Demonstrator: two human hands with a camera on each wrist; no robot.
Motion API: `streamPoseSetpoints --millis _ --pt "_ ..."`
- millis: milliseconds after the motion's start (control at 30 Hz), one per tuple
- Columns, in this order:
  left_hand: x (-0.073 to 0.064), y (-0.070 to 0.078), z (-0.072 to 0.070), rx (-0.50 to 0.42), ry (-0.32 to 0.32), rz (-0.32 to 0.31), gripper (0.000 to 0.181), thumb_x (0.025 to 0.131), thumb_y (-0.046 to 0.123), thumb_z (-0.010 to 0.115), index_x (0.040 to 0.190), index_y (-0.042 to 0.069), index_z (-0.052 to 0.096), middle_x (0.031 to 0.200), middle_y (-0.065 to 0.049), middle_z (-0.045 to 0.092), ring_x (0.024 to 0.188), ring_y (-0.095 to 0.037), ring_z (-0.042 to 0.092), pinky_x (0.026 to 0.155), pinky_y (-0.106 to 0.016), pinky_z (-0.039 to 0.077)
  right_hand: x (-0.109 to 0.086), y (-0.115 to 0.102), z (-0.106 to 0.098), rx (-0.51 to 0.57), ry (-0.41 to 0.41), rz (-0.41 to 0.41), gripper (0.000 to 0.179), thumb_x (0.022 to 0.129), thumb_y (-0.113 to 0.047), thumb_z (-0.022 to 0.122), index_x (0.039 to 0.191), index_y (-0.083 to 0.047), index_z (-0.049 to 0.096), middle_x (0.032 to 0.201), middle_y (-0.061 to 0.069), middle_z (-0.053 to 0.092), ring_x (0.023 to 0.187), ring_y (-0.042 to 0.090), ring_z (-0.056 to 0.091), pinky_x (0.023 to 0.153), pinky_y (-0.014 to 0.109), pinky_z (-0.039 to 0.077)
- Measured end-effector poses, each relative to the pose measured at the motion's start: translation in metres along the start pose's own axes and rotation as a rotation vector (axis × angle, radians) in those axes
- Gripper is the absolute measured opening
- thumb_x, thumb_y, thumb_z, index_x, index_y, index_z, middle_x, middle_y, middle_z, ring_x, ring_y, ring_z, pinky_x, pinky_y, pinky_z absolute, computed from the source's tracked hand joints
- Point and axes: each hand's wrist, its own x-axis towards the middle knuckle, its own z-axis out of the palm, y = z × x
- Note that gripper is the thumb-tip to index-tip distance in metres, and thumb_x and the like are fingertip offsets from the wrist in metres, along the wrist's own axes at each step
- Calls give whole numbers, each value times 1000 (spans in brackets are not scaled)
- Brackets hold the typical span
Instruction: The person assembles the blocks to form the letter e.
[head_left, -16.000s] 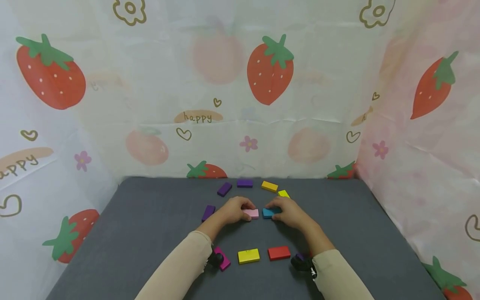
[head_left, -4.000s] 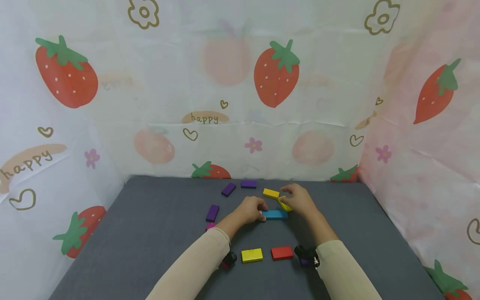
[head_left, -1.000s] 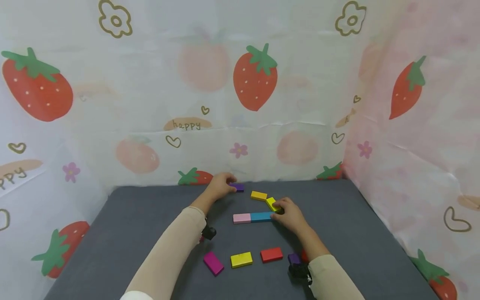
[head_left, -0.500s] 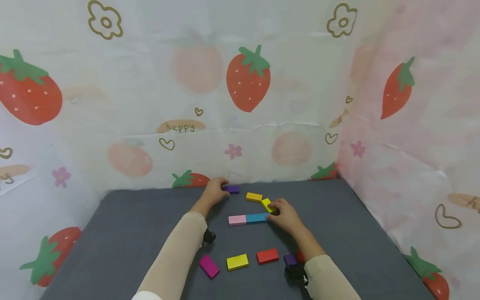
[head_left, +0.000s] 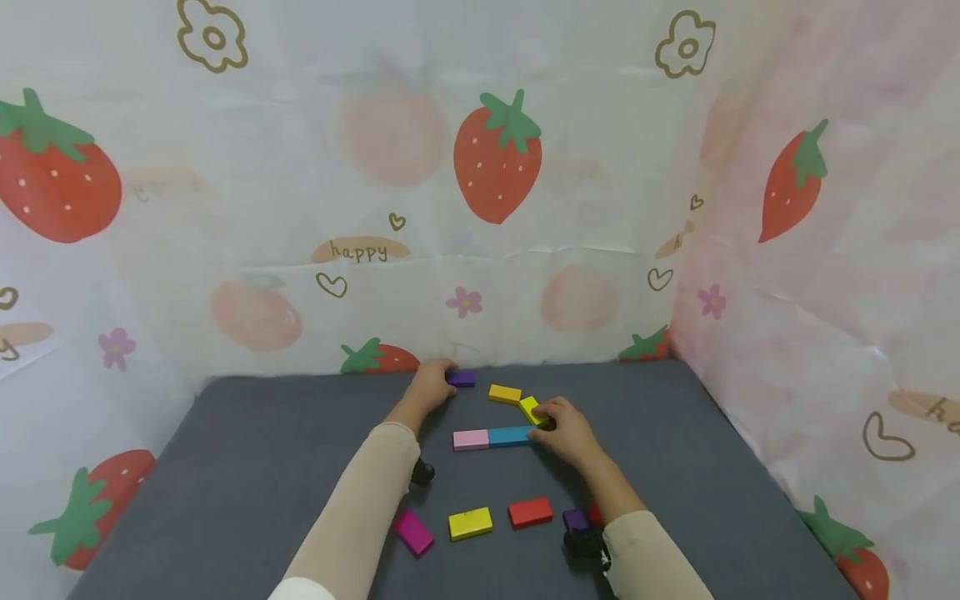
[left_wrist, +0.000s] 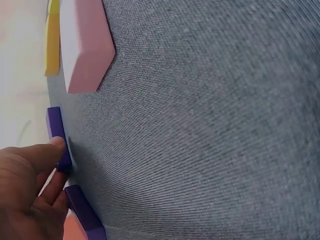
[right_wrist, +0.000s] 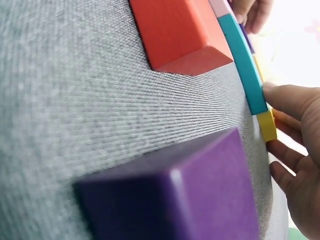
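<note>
Thumb and fingers of my left hand pinch a purple block at the table's back. Just nearer lies another purple block, hidden behind the arm in the head view. My right hand has curled fingers around the near end of a yellow block, its thumb at the blue block's right end. A pink block lies end to end with that blue one, forming a straight bar. An orange-yellow block touches or nearly touches the far end of the yellow one.
Along the front lie a magenta block, a second yellow block, a red block and a dark purple block. Another red piece is mostly covered by the right wrist. A strawberry-print sheet walls in the grey table.
Since 16 s ago the pink and blue blocks have come together. My left hand has left the pink block for the purple one at the back. During the last second both hands barely move.
</note>
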Motion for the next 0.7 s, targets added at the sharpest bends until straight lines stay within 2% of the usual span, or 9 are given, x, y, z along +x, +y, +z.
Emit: streamPoseSetpoints --millis 133,400,533,700 --pt "1 2 -2 22 -22 6 40 88 2 76 126 -1 68 124 -16 70 122 -33 61 109 -46 45 1 -1 0 -2 -2 -4 39 89 -16 81 124 -4 71 125 10 61 116 31 61 102 49 49" --pt "0 3 -2 25 -64 -24 33 91 3 74 124 3 68 122 -14 70 118 -29 63 106 -45 48 1 0 0 0 -9 -19 40 89 -17 81 125 -3 70 125 10 61 116 30 61 101 49 50" --pt "-1 4 -4 17 -64 -24 34 91 3 74 124 3 68 123 -13 69 119 -29 62 107 -44 47 1 1 0 3 -11 -25 40 89 -17 81 125 -3 70 126 10 61 117 31 61 102 49 49" --pt "-2 7 -8 -17 -52 5 35 90 2 74 125 3 68 123 -14 70 119 -29 63 107 -44 47 1 1 -1 3 -9 -16 40 89 -17 81 125 -3 70 126 10 61 117 31 61 101 49 50"
